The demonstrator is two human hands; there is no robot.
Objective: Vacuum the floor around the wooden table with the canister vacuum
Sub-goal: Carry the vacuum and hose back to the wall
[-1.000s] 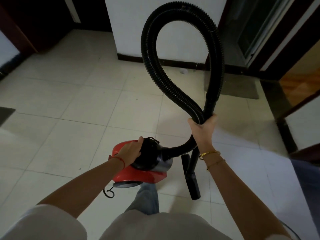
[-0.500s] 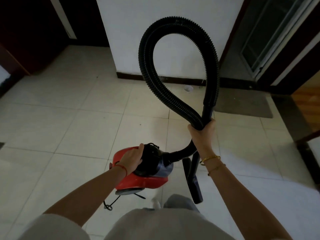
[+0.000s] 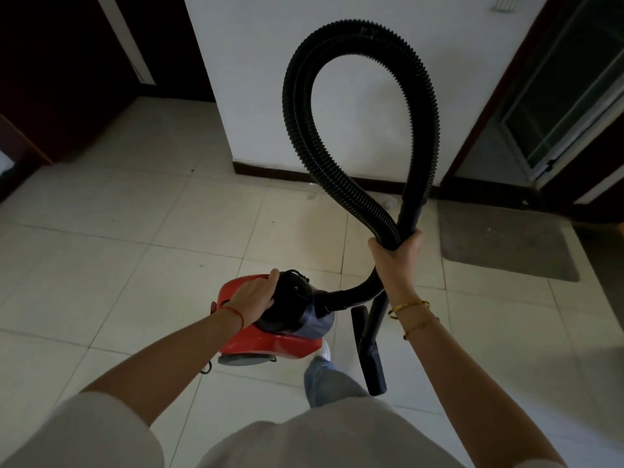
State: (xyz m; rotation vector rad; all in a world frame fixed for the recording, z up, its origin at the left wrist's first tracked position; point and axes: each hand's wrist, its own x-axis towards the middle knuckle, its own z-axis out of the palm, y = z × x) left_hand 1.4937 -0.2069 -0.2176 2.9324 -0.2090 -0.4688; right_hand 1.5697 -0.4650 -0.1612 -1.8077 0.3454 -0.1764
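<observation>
Pale square floor tiles [image 3: 101,265] run to a white wall [image 3: 256,79] with a dark skirting. One grey mat [image 3: 506,244] lies right of the one red canister vacuum [image 3: 270,339], which is lifted off the floor. The left hand [image 3: 253,295] grips its top; the right hand [image 3: 398,255] clutches both the looped black hose [image 3: 337,184] and the wand [image 3: 410,211] — one nozzle [image 3: 371,359] hangs just right of the canister.
</observation>
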